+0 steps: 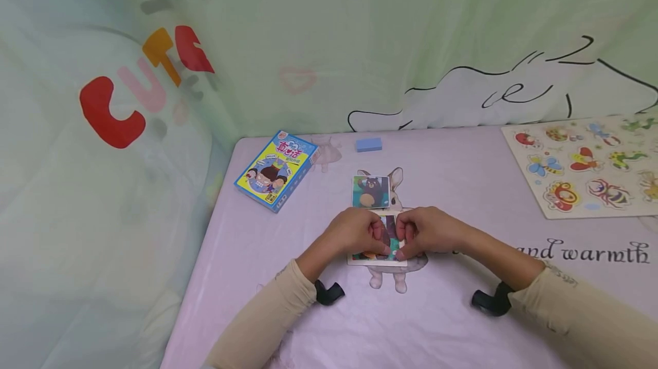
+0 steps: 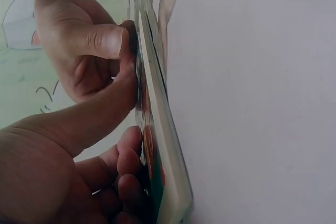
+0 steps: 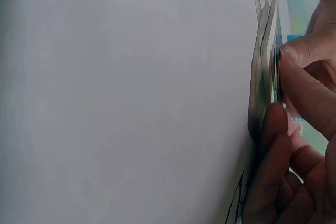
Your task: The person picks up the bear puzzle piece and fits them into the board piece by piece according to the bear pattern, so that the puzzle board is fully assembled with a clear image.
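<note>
A small picture puzzle [image 1: 389, 226] with a pale border lies on the cloth-covered table under both hands. My left hand [image 1: 356, 233] covers its left part, with the thumb and fingertips touching the picture. From the other side, my right hand [image 1: 429, 231] reaches in, its fingertips and thumb at the right part and border. The two thumbs lie close together near the lower edge. Edge-on in the left wrist view, the thick pale board [image 2: 165, 129] carries thin picture layers under the fingertips. A square bear picture [image 1: 370, 192] lies just beyond the puzzle. The hands hide much of the picture.
A blue and yellow card box [image 1: 276, 171] lies at the back left. Near the back edge sits a small blue block [image 1: 368, 145]. A pale board with insect pictures [image 1: 591, 166] lies at the right. Black straps [image 1: 492, 299] show beneath the wrists.
</note>
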The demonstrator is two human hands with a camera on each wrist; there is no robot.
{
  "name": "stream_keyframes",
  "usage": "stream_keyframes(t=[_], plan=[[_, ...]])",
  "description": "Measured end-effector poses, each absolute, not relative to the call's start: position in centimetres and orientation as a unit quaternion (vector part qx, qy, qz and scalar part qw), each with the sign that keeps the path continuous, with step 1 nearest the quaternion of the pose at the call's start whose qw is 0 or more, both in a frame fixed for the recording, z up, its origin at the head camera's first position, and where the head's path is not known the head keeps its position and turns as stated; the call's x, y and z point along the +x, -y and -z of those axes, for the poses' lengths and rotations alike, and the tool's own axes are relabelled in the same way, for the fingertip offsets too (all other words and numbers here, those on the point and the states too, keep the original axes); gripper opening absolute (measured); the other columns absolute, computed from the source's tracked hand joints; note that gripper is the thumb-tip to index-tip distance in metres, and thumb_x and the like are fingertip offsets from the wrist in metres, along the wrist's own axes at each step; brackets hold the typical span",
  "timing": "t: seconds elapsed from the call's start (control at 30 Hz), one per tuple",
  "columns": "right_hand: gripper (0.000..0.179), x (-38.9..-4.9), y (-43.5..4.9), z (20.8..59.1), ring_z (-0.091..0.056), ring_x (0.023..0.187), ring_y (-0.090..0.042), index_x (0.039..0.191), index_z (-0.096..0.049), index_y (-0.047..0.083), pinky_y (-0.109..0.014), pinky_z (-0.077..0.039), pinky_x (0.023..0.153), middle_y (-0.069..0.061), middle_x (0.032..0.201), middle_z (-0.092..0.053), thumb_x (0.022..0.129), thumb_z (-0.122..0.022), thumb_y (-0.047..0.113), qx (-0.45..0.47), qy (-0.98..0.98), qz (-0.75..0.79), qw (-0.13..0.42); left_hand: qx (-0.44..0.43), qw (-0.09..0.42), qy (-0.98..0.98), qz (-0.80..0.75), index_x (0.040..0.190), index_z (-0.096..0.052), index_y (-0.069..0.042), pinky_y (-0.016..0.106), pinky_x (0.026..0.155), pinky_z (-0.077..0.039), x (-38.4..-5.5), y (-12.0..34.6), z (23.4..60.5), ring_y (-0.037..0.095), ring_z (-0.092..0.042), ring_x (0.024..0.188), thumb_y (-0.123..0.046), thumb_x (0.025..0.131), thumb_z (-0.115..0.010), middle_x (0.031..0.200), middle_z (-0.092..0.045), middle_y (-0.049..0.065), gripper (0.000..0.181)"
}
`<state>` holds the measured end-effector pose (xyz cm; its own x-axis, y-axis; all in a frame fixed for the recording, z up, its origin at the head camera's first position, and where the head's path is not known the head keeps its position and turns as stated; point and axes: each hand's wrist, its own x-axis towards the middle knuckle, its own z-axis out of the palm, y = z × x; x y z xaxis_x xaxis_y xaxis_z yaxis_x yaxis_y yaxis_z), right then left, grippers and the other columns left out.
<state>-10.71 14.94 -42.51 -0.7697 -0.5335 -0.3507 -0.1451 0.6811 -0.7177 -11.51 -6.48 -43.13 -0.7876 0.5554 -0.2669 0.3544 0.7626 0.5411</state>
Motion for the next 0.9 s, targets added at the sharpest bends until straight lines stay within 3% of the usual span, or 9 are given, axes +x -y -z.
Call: stream_keyframes(t=[0.47,0.7,0.9], plan=[[0.035,-10.31,-14.55,42.16,-0.051,0.067,-0.011,0.082,-0.06,0.015,-0.025,-0.038,0.06,0.007,0.068,-0.055,0.07,-0.092,0.026,-0.221,-0.883,0.331,0.248,0.25,0.216,-0.916,-0.227,0.077,-0.062,-0.02,0.021,0.055,-0.038,-11.14,6.24,42.75,0.006,-0.054,0.065,-0.04,0.074,-0.091,0.066,-0.057,-0.009,0.036],[0.029,-10.39,-14.66,42.32,-0.054,0.063,-0.011,0.081,-0.061,0.014,-0.026,-0.041,0.06,0.005,0.067,-0.055,0.076,-0.088,0.023,-0.207,-0.883,0.339,0.25,0.25,0.218,-0.915,-0.23,0.076,-0.065,-0.019,0.02,0.056,-0.037,-11.41,6.25,42.96,0.005,-0.054,0.064,-0.037,0.083,-0.085,0.062,-0.057,-0.009,0.027],[0.028,-10.22,-14.59,42.41,-0.054,0.061,-0.01,0.081,-0.061,0.014,-0.026,-0.041,0.058,0.006,0.066,-0.055,0.077,-0.087,0.022,-0.209,-0.888,0.336,0.234,0.244,0.214,-0.917,-0.23,0.074,-0.064,-0.019,0.021,0.056,-0.037,-11.27,6.08,42.82,0.006,-0.053,0.063,-0.032,0.085,-0.084,0.061,-0.056,-0.009,0.026]])
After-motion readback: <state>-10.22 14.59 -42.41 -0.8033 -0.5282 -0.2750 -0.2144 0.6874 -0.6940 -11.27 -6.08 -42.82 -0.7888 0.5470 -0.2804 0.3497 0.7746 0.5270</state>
